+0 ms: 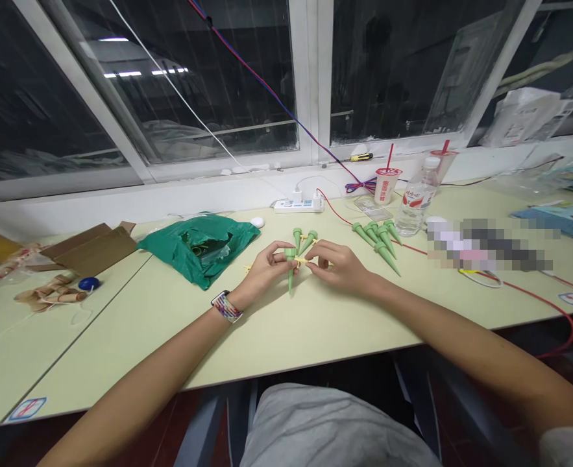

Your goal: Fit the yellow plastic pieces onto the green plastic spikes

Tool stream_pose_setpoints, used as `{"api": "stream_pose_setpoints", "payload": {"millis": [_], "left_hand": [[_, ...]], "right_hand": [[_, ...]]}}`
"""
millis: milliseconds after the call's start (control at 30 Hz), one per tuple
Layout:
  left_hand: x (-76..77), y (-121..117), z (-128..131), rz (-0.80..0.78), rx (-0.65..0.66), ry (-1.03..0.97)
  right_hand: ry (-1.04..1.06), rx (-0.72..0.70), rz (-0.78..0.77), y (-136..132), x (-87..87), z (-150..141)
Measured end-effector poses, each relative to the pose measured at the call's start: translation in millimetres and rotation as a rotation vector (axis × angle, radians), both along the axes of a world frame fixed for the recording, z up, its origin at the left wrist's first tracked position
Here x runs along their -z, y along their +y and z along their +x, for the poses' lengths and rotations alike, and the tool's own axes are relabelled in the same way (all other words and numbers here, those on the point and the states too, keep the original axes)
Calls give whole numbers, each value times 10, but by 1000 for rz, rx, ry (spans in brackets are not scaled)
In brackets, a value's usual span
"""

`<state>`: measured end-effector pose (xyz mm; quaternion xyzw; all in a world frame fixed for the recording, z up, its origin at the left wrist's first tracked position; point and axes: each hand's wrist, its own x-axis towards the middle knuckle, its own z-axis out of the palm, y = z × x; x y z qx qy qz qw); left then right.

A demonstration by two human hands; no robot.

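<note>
Left grip (265, 267) pinches green spike (290, 277), tip toward worktop's (247, 344) near edge; right grip (339, 264) pinches crosswise yellow piece (302, 261).

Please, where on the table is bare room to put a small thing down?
Bare table lies between the left forearm and right forearm, and between the green bag and left forearm. It is crowded beyond the right forearm, with green spikes, a bottle and a cup.

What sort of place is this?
Probably a workroom or classroom: a long table stands along the windows, with a power strip and a cluster of green spikes.
</note>
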<state>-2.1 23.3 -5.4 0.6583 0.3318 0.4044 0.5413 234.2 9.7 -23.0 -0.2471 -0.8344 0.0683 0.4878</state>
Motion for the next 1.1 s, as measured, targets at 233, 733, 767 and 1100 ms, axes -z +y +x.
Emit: {"api": "stream_pose_setpoints", "payload": {"millis": [233, 733, 767, 1100], "left_hand": [[37, 2, 9, 61, -61, 39], [45, -3, 24, 71, -91, 37], [38, -8, 26, 66, -96, 36], [-10, -18, 5, -126, 41, -15]], "right_hand": [[103, -29, -264, 7, 21, -59], [241, -76, -591, 19, 43, -131], [228, -71, -530, 16, 52, -135], [-24, -10, 4, -10, 41, -70]]}}
